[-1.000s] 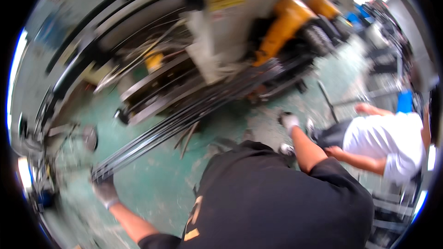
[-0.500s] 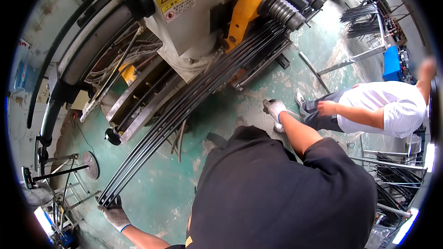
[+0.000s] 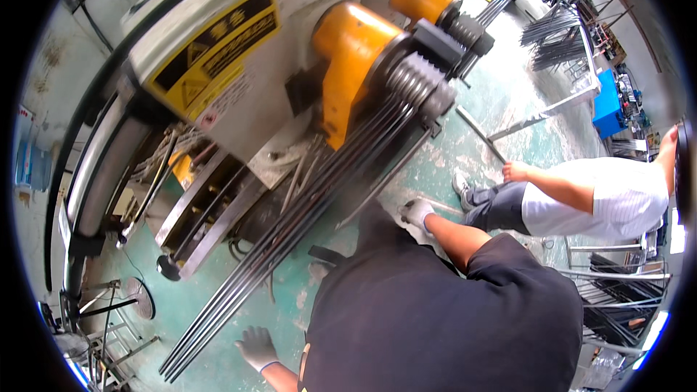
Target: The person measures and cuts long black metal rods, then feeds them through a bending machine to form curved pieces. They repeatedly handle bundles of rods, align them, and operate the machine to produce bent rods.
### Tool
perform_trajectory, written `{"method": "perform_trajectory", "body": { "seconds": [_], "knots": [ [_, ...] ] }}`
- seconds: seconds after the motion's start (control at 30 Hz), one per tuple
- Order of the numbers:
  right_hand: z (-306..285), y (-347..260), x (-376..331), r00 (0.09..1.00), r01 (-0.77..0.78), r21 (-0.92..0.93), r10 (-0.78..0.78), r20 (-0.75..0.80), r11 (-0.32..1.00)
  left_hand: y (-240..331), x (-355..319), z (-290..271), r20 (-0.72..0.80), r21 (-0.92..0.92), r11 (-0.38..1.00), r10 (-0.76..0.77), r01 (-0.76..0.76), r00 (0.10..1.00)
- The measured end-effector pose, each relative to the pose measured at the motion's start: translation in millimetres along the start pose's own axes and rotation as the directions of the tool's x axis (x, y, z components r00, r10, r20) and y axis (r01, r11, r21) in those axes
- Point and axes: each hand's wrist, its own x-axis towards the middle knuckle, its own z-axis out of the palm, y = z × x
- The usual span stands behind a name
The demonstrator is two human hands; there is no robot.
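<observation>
While both gloved hands hover open, long dark rods (image 3: 290,239) run bundled through grooved rollers (image 3: 417,87)

Metal workshop, probably: yellow roller machine (image 3: 363,65), steel rods (image 3: 290,232), green floor (image 3: 203,305)

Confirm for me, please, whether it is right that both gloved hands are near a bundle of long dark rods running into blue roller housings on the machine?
Not quite: the roller housings are orange-yellow, not blue, as the head view shows. The rest stands: the gloved left hand and right hand are near the bundle of long dark rods that runs into them.
</observation>
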Motion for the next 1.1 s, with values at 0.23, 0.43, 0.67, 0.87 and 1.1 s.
{"method": "perform_trajectory", "body": {
  "seconds": [0.23,0.43,0.67,0.87,1.1],
  "knots": [
    [-78,-26,70,0.989,0.138,-0.299,-0.114,0.096,0.944,-151,-5,172,-0.055,-0.103,0.955,-0.285,0.279,0.957],
    [-98,-4,88,0.986,0.164,-0.147,-0.165,0.004,0.975,-193,-14,266,0.378,0.742,0.663,-0.288,-0.102,0.88],
    [-84,64,34,1.0,0.016,-0.127,-0.019,-0.018,0.992,-197,107,139,0.139,-0.169,0.753,-0.62,0.636,0.772],
    [-78,95,-2,0.994,-0.078,-0.022,0.076,-0.081,0.997,-192,86,114,-0.146,0.357,0.881,-0.275,0.309,0.95],
    [-73,105,1,0.999,-0.011,-0.182,0.02,0.051,0.983,-244,12,115,0.078,0.953,0.296,-0.015,-0.07,0.997]
  ]
}}
